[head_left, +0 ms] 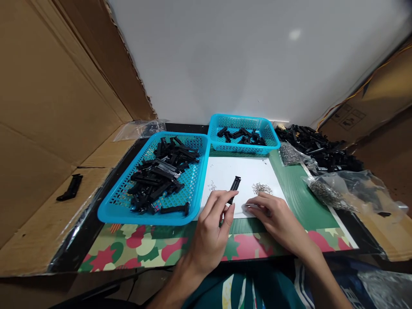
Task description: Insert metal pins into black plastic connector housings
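Over the white sheet (216, 168), my left hand (215, 219) pinches a narrow black plastic part (235, 183), which tilts up and away from the fingers. Just right of it, my right hand (273, 216) has its thumb and fingertips drawn together; a thin, light sliver shows there, too small to name. Beyond the right hand lies a pile of small metal springs or clips (262, 188). A smaller scatter of thin wire pieces (212, 187) lies near the left hand, partly hidden by it.
A large blue basket (107, 209) of black parts stands left, a smaller blue basket (244, 149) behind. At right are heaped black parts (317, 146) and plastic bags of small metal pieces (326, 193). One black part (71, 187) lies on cardboard at far left.
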A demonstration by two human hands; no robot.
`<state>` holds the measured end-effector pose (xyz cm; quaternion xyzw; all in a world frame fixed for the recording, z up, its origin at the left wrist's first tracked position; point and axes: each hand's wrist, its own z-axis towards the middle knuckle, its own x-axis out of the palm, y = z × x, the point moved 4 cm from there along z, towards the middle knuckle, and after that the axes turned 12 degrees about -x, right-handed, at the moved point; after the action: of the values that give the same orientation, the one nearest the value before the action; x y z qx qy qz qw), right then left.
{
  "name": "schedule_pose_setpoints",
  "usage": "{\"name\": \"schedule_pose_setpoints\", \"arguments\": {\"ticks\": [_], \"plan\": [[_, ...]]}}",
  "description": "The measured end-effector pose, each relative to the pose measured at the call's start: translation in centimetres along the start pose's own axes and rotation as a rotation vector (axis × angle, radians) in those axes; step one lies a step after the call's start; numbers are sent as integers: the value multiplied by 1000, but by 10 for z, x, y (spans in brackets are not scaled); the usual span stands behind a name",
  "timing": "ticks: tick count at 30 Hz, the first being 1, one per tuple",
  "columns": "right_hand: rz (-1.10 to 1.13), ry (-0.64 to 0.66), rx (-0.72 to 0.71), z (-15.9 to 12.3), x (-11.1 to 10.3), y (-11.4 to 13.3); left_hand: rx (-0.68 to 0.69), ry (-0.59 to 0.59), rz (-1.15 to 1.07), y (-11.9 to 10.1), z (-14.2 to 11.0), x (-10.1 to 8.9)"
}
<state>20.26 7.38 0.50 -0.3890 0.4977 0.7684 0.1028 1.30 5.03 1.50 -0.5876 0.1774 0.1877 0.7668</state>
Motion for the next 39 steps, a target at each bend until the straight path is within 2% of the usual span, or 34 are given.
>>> {"name": "schedule_pose_setpoints", "arguments": {"ticks": [6, 12, 22, 25, 30, 33, 35, 39], "plan": [[39, 58, 35, 9, -4, -8, -53, 60, -28, 3, -1, 3], [-48, 207, -49, 22, -8, -5, -83, 108, -22, 3, 1, 5], [-181, 224, -90, 17, -2, 1, -102, 121, -16, 2, 3, 7], [-41, 144, -48, 15, -8, 7, -137, 118, -44, 4, 2, 5], [348, -132, -63, 9, -15, 19, -188, 203, -219, 4, 2, 3], [434, -265, -95, 5, -10, 23, -210, 196, -363, 3, 1, 6], [445, -300, -111, 3, -4, 26, -214, 144, -416, 3, 0, 8], [428, -273, -122, 4, 3, 30, -199, 76, -445, 1, 0, 9]]}}
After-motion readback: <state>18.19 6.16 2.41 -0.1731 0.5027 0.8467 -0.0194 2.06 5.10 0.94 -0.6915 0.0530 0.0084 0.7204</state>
